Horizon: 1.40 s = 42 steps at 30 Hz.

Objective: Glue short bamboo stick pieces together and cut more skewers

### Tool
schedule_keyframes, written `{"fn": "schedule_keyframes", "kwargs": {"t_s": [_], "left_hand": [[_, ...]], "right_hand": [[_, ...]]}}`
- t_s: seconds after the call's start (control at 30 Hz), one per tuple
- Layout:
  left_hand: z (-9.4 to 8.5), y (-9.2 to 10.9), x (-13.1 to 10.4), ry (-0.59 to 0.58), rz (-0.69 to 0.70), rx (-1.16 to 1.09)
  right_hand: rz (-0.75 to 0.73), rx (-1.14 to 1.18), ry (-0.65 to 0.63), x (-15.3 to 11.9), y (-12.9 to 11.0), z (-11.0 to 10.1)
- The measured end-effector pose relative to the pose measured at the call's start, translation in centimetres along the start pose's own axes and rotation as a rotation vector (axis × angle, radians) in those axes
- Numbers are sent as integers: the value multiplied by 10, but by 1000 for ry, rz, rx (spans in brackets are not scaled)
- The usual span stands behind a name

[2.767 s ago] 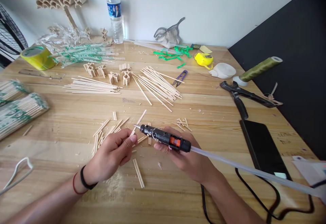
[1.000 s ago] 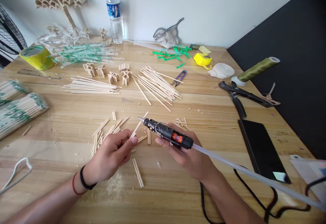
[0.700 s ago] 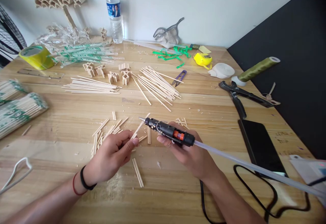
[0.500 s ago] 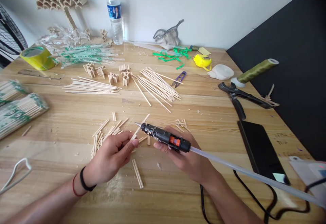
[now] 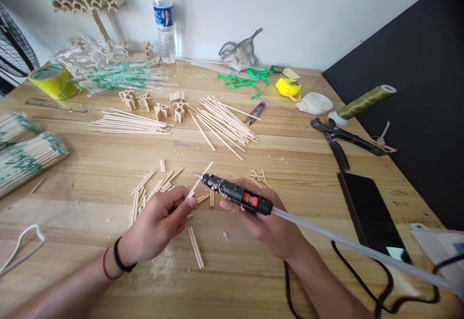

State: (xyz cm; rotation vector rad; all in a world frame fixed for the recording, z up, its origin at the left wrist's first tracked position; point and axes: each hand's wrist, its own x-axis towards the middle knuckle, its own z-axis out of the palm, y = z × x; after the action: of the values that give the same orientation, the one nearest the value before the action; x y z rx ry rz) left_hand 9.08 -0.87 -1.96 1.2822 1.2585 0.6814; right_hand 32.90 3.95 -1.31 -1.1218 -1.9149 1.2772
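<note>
Between thumb and fingers, my left hand [image 5: 161, 224] pinches a short wooden stick [image 5: 200, 181] that slants up and away. My right hand [image 5: 263, 222] is wrapped around a black hot glue gun [image 5: 235, 195], its nozzle at the stick; whether the tip touches it I cannot tell. A long clear glue stick [image 5: 348, 246] runs out of the gun's back. Short cut sticks [image 5: 137, 203] lie in a loose pile beside and partly behind my left hand. A pair of short sticks [image 5: 196, 247] rests on the table below the hands.
Longer sticks [image 5: 224, 123] and small glued stick pieces [image 5: 162, 111] lie farther back. Purple snips [image 5: 255, 113], a yellow tape measure [image 5: 288, 88], black cutters [image 5: 348, 135] and a black phone [image 5: 373, 215] are on the right. A water bottle [image 5: 165, 24] stands by the wall. A black cable [image 5: 362, 280] trails at lower right.
The glue gun and my right hand have shifted very slightly to the right along the stick. My left hand and its stick look unmoved.
</note>
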Motion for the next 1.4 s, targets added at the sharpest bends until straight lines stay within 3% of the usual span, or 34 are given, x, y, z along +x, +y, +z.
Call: {"fn": "schedule_keyframes", "kwargs": {"t_s": [0.13,0.33,0.53,0.73,0.9,1.1,1.27,1.4], "left_hand": [[-1,1,0,1,-4,8],[-1,0,0,-7,-9,9],[-1,2,0,-10,4,9],[-1,1,0,-5,2,23],[0,1,0,-17,0,15],[-1,0,-1,-3,-3,19],[-2,0,0,-14,1,15],[-1,1,-1,-4,-7,-3]], "right_hand": [[21,-48,101,0,-2,-3],[-10,-8,-13,0,-4,-2],[53,-74,113,0,-3,-4],[25,-22,2,-1,-4,-2],[68,-93,131,-2,0,-4],[19,-36,41,-1,-2,-3],[45,-108,157,-1,-2,-4],[43,-134,169,-1,-2,-5]]}}
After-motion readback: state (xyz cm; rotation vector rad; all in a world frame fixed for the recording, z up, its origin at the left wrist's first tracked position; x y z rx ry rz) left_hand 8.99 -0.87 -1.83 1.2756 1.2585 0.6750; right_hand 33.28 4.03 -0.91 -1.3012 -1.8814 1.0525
